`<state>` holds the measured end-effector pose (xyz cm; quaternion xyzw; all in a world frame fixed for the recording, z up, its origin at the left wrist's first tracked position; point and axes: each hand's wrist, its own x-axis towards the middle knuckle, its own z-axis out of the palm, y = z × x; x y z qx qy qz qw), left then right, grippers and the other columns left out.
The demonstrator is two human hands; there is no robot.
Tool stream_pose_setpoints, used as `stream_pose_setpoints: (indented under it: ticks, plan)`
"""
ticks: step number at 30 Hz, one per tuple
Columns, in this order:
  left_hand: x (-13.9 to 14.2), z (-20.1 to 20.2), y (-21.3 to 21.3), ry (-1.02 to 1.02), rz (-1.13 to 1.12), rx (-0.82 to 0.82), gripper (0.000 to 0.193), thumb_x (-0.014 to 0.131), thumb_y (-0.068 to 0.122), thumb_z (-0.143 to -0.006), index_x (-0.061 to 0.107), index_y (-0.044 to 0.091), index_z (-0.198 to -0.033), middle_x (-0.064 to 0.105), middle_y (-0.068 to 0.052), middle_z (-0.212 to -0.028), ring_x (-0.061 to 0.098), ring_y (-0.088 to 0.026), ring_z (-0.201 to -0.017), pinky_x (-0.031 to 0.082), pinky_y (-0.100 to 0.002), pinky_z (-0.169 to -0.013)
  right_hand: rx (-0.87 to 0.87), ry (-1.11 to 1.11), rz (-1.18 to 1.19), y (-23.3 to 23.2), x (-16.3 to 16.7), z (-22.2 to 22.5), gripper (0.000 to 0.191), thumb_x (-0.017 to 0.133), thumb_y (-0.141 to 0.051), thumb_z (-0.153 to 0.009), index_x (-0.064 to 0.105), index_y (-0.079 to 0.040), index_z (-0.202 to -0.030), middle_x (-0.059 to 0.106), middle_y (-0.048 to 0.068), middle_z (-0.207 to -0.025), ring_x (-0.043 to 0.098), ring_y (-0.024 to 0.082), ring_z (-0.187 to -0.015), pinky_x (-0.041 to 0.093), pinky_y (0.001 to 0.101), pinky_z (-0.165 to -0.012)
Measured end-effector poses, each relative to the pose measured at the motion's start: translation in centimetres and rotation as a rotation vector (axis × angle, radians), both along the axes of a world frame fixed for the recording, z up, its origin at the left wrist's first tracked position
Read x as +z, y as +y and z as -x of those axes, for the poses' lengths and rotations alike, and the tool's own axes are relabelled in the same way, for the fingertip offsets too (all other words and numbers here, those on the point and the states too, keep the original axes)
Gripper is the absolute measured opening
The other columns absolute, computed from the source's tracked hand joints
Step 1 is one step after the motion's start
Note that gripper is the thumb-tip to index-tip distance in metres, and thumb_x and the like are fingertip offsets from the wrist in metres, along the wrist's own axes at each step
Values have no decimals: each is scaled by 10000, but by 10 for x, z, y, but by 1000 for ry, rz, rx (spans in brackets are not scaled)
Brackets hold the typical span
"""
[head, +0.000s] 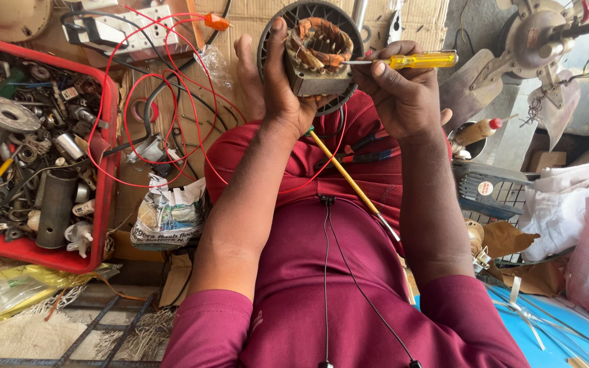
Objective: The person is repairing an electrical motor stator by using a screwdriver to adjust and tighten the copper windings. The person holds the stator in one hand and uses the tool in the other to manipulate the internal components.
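My left hand (pixel 277 88) grips a fan motor stator (pixel 318 58) with copper windings, held up in front of a dark round grille housing (pixel 349 24). My right hand (pixel 403 95) holds a screwdriver with a yellow handle (pixel 420 61); its metal tip touches the right edge of the windings. A second long yellow-shafted screwdriver (pixel 349 180) lies across my maroon-clad lap, beside several red and blue pens or probes (pixel 366 153). Red wires (pixel 172 88) loop over the cardboard to the left of my left hand.
A red tray (pixel 107 157) at the left is full of metal parts, pipes and screws. A crumpled printed bag (pixel 168 215) lies below the wires. A fan motor with blades (pixel 533 41) stands at upper right, a small bottle (pixel 478 129) and white plastic bags (pixel 567 197) to the right.
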<state>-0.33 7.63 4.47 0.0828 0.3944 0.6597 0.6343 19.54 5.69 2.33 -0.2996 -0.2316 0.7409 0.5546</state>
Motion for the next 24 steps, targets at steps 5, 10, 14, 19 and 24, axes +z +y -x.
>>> stream_pose_setpoints:
  ticks: [5, 10, 14, 19, 24]
  plan:
    - [2, 0, 0, 38, 0, 24, 563, 773, 369, -856, 378, 99, -1154, 593, -205, -1064, 744, -359, -866, 699, -522, -612, 44, -6, 25, 7, 5, -4, 171, 672, 71, -1034, 589, -26, -1149, 703, 139, -1171, 732, 272, -1117, 620, 472, -1065]
    - [4, 1, -1, 7, 52, 9, 561, 757, 365, -837, 370, 126, -1166, 586, -201, -1082, 746, -360, -874, 712, -537, -612, 78, -7, 24, 11, 8, -3, 196, 674, 64, -1023, 585, -38, -1165, 715, 139, -1113, 738, 283, -1090, 619, 469, -1058]
    - [3, 1, 2, -20, 71, 9, 563, 758, 403, -843, 367, 188, -1185, 588, -206, -1127, 725, -375, -880, 662, -533, -595, 81, 14, 43, 13, 10, -2, 206, 683, 60, -1012, 584, -36, -1164, 716, 123, -1098, 738, 282, -1083, 612, 471, -1057]
    - [-11, 2, 3, -73, 136, -60, 654, 733, 476, -829, 386, 196, -1309, 591, -166, -1237, 696, -369, -1006, 630, -571, -725, 70, 47, 56, 14, 6, 2, 201, 680, 56, -1011, 581, -32, -1162, 699, 126, -1103, 728, 289, -1092, 600, 473, -1033]
    - [-35, -8, 10, -244, 179, -151, 746, 719, 539, -841, 424, 190, -1430, 597, -126, -1350, 658, -352, -1141, 587, -571, -874, -10, -61, 152, 13, 1, 3, 267, 647, 15, -967, 577, -22, -1222, 680, 122, -1134, 690, 299, -1096, 569, 499, -1017]
